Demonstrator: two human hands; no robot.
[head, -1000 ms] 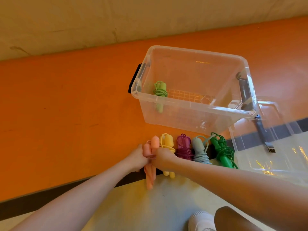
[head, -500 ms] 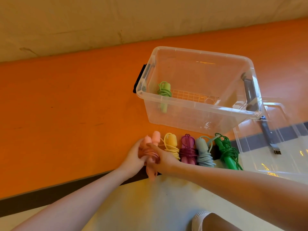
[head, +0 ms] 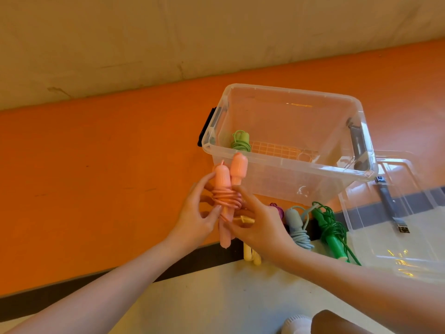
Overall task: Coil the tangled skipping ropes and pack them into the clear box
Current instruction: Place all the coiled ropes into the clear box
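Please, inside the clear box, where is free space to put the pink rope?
The clear box floor is bare right of the light green rope, up to the right wall. The crowded place is the floor in front, where the blue rope and dark green rope lie.

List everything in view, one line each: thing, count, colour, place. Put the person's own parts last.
clear box: 1, transparent with dark latches, on the orange floor.
light green rope: 1, coiled, inside the box at its left end.
pink rope: 1, coiled round its two handles, held up in front of the box.
yellow rope: 1, on the floor, mostly hidden behind the right hand.
purple rope: 1, mostly hidden.
grey-blue rope: 1, coiled, on the floor.
dark green rope: 1, coiled, beside the lid.
clear lid: 1, right of the box.
left hand: 1, holds the pink rope.
right hand: 1, holds the pink rope.
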